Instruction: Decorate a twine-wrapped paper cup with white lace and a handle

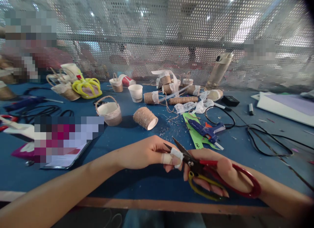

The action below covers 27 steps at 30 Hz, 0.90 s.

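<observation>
Perforated screen beyond loop-handled scissors

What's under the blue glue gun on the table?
A green piece shows out from under the blue glue gun, with dark marks at its near end. Whatever lies directly beneath the gun's body is covered, so that can't be seen.

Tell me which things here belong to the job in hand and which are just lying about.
Likely in use:
- scissors in right hand
- white piece at left hand

Probably just lying about:
- black box
- bottle-like cylinder
</observation>
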Motion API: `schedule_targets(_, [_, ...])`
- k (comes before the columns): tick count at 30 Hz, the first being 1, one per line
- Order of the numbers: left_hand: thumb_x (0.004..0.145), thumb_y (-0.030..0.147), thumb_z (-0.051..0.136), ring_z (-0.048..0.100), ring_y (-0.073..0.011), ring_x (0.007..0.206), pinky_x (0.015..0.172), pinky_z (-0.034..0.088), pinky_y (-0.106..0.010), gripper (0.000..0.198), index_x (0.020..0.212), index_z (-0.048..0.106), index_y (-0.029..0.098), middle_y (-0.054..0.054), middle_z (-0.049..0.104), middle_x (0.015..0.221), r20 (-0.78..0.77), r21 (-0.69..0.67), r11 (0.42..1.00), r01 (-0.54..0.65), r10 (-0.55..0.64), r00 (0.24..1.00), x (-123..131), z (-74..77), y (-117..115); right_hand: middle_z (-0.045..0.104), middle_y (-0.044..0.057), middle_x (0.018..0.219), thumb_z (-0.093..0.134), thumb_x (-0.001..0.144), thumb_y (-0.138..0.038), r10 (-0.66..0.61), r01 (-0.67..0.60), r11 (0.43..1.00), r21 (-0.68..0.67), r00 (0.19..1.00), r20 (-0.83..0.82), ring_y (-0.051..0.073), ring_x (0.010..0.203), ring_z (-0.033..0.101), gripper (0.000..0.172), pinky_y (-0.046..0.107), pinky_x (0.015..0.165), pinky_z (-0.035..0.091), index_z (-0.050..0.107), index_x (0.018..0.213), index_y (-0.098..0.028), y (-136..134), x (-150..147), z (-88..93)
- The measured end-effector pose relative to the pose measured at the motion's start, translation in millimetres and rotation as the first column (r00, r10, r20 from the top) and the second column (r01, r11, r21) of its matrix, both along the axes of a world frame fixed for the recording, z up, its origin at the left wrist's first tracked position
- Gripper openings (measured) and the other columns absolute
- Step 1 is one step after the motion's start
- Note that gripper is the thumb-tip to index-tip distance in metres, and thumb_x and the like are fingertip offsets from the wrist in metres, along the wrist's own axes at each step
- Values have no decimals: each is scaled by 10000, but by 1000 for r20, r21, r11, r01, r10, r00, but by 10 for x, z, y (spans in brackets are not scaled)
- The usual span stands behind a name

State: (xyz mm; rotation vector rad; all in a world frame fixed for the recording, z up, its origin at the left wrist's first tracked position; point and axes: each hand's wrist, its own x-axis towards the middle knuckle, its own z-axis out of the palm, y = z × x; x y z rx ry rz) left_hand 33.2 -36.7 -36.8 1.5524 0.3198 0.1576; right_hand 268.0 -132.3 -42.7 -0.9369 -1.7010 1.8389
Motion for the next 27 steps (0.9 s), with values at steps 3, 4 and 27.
schedule_targets(3, [904, 434, 713, 541, -124, 680, 668, 436, -231, 304, 855, 711, 133, -14, 624, 738, 5, -27, 1000, -2, 2, 1000, -4, -18, 4, 531, 2, 689, 319, 704, -987, 13, -15, 999, -44, 998, -62, 76, 416, 410, 955, 176, 359, 384, 637, 1123, -190, 9, 16, -55])
schedule_targets(4, [907, 411, 713, 540, -121, 679, 667, 435, -226, 282, 856, 711, 134, -12, 626, 735, 6, -35, 999, 2, -2, 1000, -4, -24, 4, 541, 11, 698, 321, 707, -984, 17, -21, 999, -48, 996, -83, 80, 424, 419, 961, 180, 365, 387, 642, 1131, -184, 12, 20, -72])
schedule_targets(27, [922, 387, 692, 532, -114, 681, 677, 425, -223, 280, 861, 712, 114, -21, 625, 760, 42, 6, 999, 35, -35, 999, 31, -60, 49, 531, -9, 692, 305, 721, -980, 8, -8, 1000, 9, 1000, -2, 57, 420, 408, 950, 153, 361, 395, 641, 1114, -183, 23, 32, 36])
